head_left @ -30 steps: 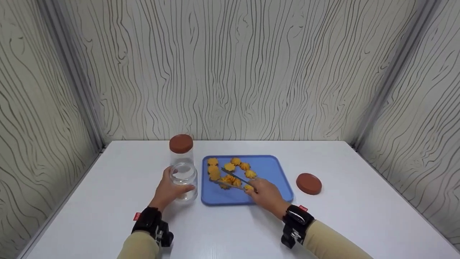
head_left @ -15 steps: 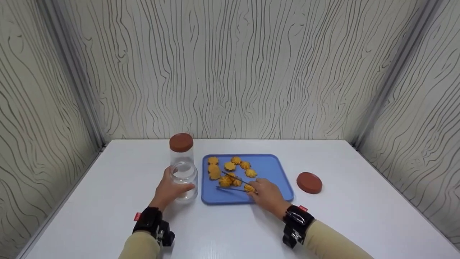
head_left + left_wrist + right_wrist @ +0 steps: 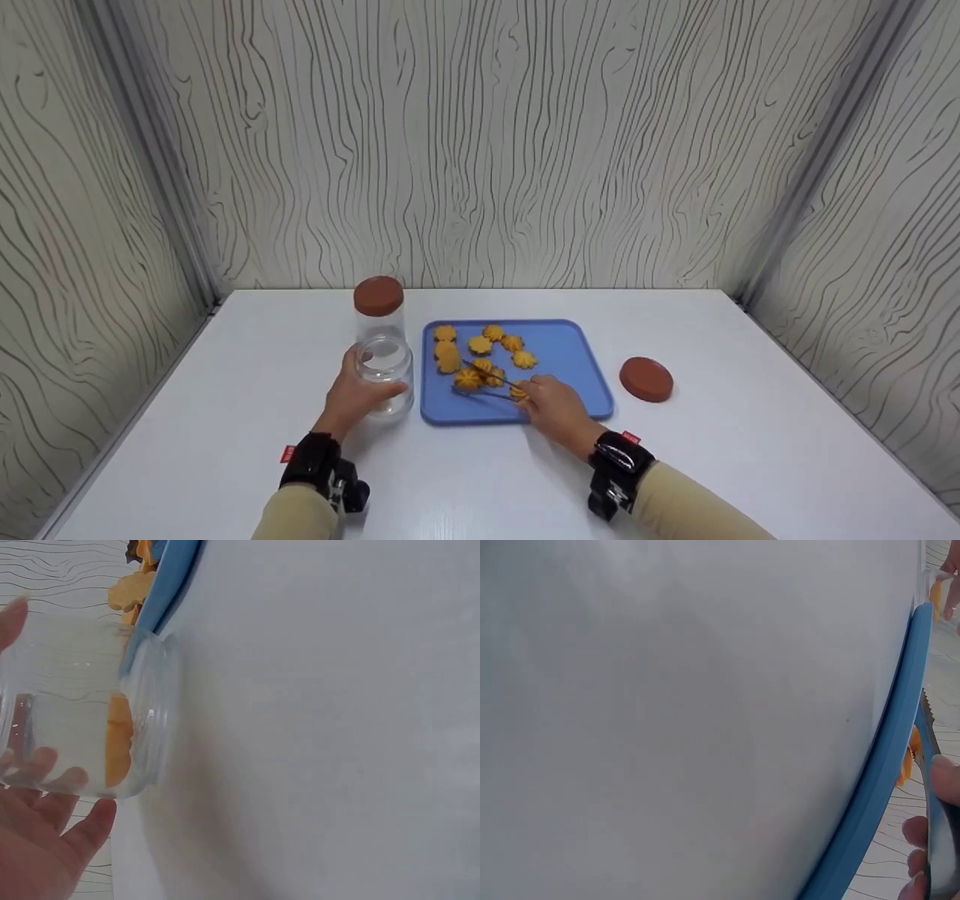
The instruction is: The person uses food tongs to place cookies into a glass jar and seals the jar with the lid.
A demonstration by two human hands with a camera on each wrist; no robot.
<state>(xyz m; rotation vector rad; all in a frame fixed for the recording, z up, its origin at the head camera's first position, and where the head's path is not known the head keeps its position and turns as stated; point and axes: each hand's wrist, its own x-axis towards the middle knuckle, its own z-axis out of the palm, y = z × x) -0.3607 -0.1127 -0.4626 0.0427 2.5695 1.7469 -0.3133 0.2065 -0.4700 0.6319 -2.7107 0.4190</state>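
Note:
My left hand (image 3: 358, 391) holds a clear open jar (image 3: 385, 375) upright on the table, thumb and fingers around its sides. Inside the jar, near its base, an orange-yellow cookie (image 3: 118, 739) shows through the wall. In my right hand (image 3: 553, 405) is a pair of metal tongs (image 3: 930, 742), which the thumb and fingers grip from both sides. Their arms are spread apart low over the blue tray (image 3: 566, 367), with a small cluster of cookies (image 3: 470, 378) between the tips. Another cookie (image 3: 517, 390) lies by the right fingertips, partly hidden.
More flower-shaped cookies (image 3: 448, 356) lie along the tray's left side, and several sit toward its back middle. Behind the held jar stands a second clear jar with a brown lid (image 3: 379, 295). A loose brown lid (image 3: 646, 379) lies right of the tray.
The tong tips have shifted toward the near edge of the tray and now straddle the cookie cluster. My left hand and the jar have stayed in place.

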